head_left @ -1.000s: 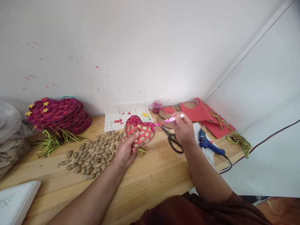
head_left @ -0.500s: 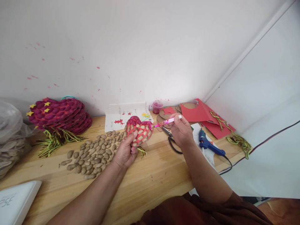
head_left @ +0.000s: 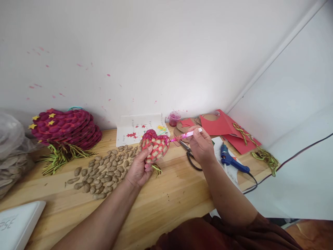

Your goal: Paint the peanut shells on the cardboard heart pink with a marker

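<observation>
My left hand (head_left: 142, 166) grips a red heart-shaped piece covered with peanuts (head_left: 156, 149), thumb on its front. Its upper peanuts are painted magenta; the lower ones are still bare shell. A green yarn tuft (head_left: 156, 169) hangs below it. In my right hand (head_left: 202, 143) is a paintbrush (head_left: 187, 134) with a white, paint-smeared handle, pinched between thumb and fingers. The brush's pink tip meets the heart's right edge. Loose peanuts (head_left: 109, 172) are spread on the table left of the heart. A plastic cup of magenta paint (head_left: 174, 118) stands behind, by the wall.
Finished magenta hearts with yellow stars (head_left: 66, 128) are stacked at left, beside a plastic bag of peanuts (head_left: 11, 156). A white box (head_left: 22, 222) lies front left. To the right are scissors (head_left: 193, 160), a blue glue gun (head_left: 232, 161), red card (head_left: 215, 126) and yarn (head_left: 266, 159).
The heart in my left hand has shifted and tilted very slightly. The brush tip stays at its right edge, and the right hand has hardly moved.
</observation>
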`<state>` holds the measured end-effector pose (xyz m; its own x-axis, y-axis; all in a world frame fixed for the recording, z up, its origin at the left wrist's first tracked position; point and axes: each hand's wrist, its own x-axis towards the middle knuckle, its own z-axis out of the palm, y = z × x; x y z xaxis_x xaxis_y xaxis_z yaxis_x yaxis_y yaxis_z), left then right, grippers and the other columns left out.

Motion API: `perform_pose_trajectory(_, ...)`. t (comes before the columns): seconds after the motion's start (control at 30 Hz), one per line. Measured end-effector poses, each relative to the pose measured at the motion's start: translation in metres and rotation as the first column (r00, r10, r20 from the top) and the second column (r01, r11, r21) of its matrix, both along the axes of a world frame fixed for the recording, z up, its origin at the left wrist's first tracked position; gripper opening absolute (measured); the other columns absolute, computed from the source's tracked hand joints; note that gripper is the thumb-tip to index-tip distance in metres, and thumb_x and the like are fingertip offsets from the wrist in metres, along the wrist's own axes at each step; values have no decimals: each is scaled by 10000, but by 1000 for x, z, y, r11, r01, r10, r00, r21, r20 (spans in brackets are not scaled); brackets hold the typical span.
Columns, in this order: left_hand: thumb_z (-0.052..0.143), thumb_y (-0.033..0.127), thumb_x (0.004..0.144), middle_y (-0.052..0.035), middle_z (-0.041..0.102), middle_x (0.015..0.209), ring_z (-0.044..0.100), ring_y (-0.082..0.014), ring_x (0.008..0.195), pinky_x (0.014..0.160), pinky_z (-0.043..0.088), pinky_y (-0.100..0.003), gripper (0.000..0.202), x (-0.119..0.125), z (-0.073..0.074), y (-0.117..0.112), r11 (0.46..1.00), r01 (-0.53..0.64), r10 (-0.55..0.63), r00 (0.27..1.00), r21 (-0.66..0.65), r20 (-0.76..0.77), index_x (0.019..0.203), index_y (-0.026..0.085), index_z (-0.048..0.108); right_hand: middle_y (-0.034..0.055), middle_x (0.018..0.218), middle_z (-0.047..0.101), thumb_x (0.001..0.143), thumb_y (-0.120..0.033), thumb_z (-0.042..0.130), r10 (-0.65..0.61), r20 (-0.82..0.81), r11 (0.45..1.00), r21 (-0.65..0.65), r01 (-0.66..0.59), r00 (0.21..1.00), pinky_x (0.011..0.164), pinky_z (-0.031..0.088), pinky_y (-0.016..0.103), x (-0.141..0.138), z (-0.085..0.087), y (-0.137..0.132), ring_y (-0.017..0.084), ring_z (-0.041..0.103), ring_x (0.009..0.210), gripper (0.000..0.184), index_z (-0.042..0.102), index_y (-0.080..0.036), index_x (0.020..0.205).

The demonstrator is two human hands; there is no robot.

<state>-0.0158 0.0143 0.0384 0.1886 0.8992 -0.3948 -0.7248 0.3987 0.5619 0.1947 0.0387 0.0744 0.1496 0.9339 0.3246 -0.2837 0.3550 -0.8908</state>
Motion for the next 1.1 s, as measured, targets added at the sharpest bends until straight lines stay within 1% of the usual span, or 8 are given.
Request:
perform_pose_trajectory(0.07, 928, 269, 612, 125, 459, 489, 284, 18, 303, 279, 203, -77, 463, -1, -1, 0, 1000, 25, -25, 1000, 0, 1, 710, 186, 483, -15, 745, 543, 840, -549, 787, 7, 10, 1000, -2, -7, 1000, 695, 503, 292, -1, 0, 0, 128, 489, 685, 327, 710, -231, 835)
perform_pose_trajectory(0.23, 933, 269, 607, 123, 462, 496, 288, 22, 309, 279, 205, -77, 471, -2, -2, -1, 999, 45, -45, 999, 4, 7, 697, 184, 478, -7, 761, 568, 839, -559, 780, -56, 29, 998, 19, 55, 998, 685, 505, 284, -1, 0, 0, 135, 509, 699, 325, 716, -241, 846)
perform_pose_trajectory(0.43, 928, 262, 598, 122, 460, 485, 287, 22, 299, 271, 194, -81, 448, -1, -1, -1, 999, 30, -30, 1000, -14, -7, 692, 178, 498, -12, 747, 543, 863, -544, 768, 0, 19, 1000, 17, -1, 1000, 683, 498, 290, -1, 0, -1, 131, 486, 688, 313, 714, -236, 835)
perform_pose_trajectory(0.57, 926, 267, 595, 123, 458, 481, 285, 18, 302, 271, 210, -83, 451, -1, -1, 0, 999, 38, -38, 999, -10, -15, 687, 180, 493, -18, 724, 544, 834, -538, 802, -19, -15, 1000, 20, 19, 1000, 683, 481, 274, -1, -1, 1, 123, 493, 687, 315, 735, -230, 832)
perform_pose_trajectory(0.73, 943, 276, 559, 121, 464, 474, 277, 22, 301, 266, 208, -81, 473, -1, 0, -1, 999, 36, -36, 999, -5, -21, 675, 178, 494, -18, 735, 545, 852, -516, 789, -14, -30, 1000, 21, 15, 999, 693, 489, 279, 0, -2, 1, 126, 498, 694, 287, 730, -235, 852)
perform_pose_trajectory(0.93, 937, 284, 591, 124, 450, 476, 275, 19, 304, 276, 217, -80, 463, -1, -1, -1, 999, 52, -52, 998, 7, -27, 692, 181, 496, -14, 735, 547, 830, -552, 793, -31, 7, 999, 11, 31, 1000, 691, 494, 288, -1, -1, 1, 130, 489, 685, 329, 710, -233, 818)
perform_pose_trajectory(1.1, 921, 269, 620, 120, 460, 487, 286, 21, 304, 278, 216, -79, 436, -1, -4, 0, 999, 45, -45, 999, 5, -18, 701, 177, 503, -13, 762, 538, 857, -554, 765, -17, 19, 1000, 7, 16, 1000, 698, 509, 292, 0, -1, 1, 129, 494, 688, 327, 698, -235, 836)
